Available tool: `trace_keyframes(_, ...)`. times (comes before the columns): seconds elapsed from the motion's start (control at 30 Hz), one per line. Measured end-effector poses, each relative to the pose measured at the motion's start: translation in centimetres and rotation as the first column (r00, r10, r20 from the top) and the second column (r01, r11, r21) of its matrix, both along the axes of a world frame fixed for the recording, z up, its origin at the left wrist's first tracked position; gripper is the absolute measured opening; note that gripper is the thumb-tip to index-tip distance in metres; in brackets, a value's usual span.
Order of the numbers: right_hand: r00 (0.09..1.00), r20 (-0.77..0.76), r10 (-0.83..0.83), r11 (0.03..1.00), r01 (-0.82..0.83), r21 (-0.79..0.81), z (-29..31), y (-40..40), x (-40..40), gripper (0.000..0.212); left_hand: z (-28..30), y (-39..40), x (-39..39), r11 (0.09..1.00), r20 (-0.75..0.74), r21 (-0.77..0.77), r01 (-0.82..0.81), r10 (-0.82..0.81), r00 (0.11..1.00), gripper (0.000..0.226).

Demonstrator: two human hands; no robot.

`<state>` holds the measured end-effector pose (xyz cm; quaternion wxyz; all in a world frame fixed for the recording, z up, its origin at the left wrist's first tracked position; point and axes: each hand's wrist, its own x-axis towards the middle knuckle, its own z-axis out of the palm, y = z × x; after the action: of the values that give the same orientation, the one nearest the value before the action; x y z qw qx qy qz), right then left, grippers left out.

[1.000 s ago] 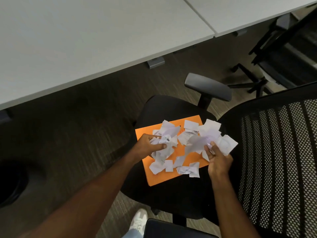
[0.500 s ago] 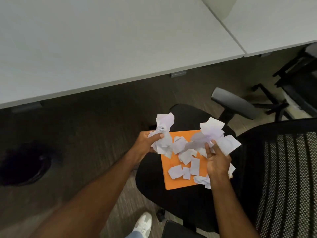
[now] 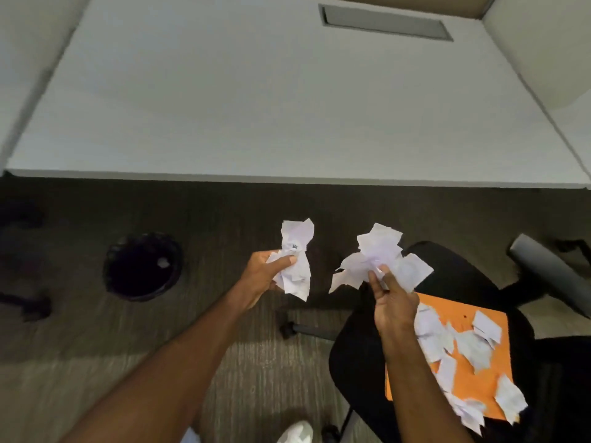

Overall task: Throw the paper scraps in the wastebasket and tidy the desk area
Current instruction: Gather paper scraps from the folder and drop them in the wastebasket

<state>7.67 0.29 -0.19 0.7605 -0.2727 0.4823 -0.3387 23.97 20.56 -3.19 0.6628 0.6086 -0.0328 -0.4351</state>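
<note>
White scraps (image 3: 295, 260) bunched in both raised hands (image 3: 260, 276).

A broad white rectangular desktop (image 3: 287, 100) fills the upper view beyond the hands, with a grey oblong cable slot (image 3: 385, 22) near its far edge. Below the hands lies dark brown-grey striped carpet (image 3: 96, 362), brighter toward the near side. To the right of the hands stands a black fabric office chair (image 3: 454, 276) with a grey padded armrest (image 3: 550, 273)
</note>
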Motion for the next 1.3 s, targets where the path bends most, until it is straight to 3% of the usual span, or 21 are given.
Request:
trace_keyframes(0.23, 0.984, -0.043, 0.174, 0.985, -0.172, 0.030, -0.9, 9.3, 11.2, 0.029, -1.7, 11.7, 8.6, 0.977, 0.023, 0.081, -0.196, 0.195, 0.981, 0.032)
trace_keyframes(0.57, 0.908, -0.096, 0.408, 0.912, -0.400, 0.090, -7.4, 22.6, 24.3, 0.041, -5.7, 27.9, 18.4, 0.897, 0.044, 0.239, -0.372, 0.372, 0.927, 0.016)
trace_keyframes(0.73, 0.844, -0.098, 0.528, 0.847, -0.515, 0.133, -12.7, 29.3, 29.9, 0.031, -9.5, 34.0, 22.6, 0.839, 0.091, 0.350, -0.416, 0.412, 0.907, 0.010)
trace_keyframes(0.9, 0.814, -0.120, 0.569, 0.820, -0.550, 0.157, -18.8, 34.6, 33.7, 0.038, -15.1, 36.7, 25.5, 0.775, 0.102, 0.433, -0.460, 0.466, 0.879, 0.014)
trace_keyframes(1.03, 0.805, -0.088, 0.586, 0.797, -0.554, 0.239, -23.2, 36.9, 35.0, 0.033, -19.3, 37.9, 26.1, 0.786, 0.066, 0.473, -0.399, 0.420, 0.905, 0.016)
trace_keyframes(1.1, 0.748, -0.188, 0.636, 0.771, -0.603, 0.205, -25.2, 37.8, 35.6, 0.026, -21.1, 38.1, 26.0, 0.787, 0.074, 0.502, -0.359, 0.375, 0.924, 0.027)
trace_keyframes(1.2, 0.700, -0.280, 0.656, 0.753, -0.632, 0.184, -27.0, 39.4, 36.4, 0.039, -23.3, 38.0, 25.9, 0.765, 0.140, 0.538, -0.353, 0.332, 0.933, 0.031)
trace_keyframes(1.3, 0.633, -0.343, 0.694, 0.701, -0.701, 0.127, -28.1, 40.1, 36.6, 0.031, -24.9, 37.7, 26.3, 0.735, 0.130, 0.601, -0.315, 0.298, 0.946, 0.038)
